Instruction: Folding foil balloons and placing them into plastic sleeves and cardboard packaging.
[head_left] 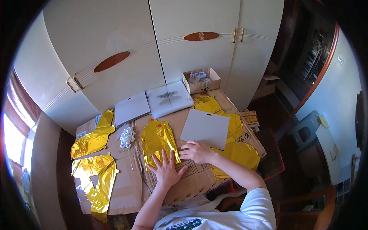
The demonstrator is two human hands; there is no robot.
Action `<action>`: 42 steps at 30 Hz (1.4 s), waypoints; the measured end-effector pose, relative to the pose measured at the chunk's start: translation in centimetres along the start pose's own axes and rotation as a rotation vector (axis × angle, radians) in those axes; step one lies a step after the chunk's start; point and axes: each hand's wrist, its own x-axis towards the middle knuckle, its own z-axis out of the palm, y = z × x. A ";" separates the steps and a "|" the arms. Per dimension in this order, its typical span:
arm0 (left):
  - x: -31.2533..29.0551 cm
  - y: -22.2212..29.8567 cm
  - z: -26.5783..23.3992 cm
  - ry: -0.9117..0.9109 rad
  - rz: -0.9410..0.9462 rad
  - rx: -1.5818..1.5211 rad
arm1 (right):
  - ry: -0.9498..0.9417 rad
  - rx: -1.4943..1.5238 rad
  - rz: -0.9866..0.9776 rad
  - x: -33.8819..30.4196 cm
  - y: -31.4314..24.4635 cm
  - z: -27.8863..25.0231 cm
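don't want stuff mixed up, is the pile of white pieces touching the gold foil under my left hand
Apart: the head view shows a strip of brown cardboard between the white pieces and the foil's left edge.

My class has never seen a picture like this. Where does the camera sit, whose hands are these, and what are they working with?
No machine here: a person wears a wide fisheye camera on the head, looking down; it bends straight edges. Their bare left hand lies spread on a gold foil piece; the right hand is by its edge, near a gray card, its grip unclear. Around them on cardboard lie more gold foil, white loops, gray cards, a clear-wrapped pack and an open box.
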 end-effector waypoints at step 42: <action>0.0 0.3 -1.0 -0.096 -0.018 -0.012 | -0.014 -0.046 0.008 0.7 1.1 0.8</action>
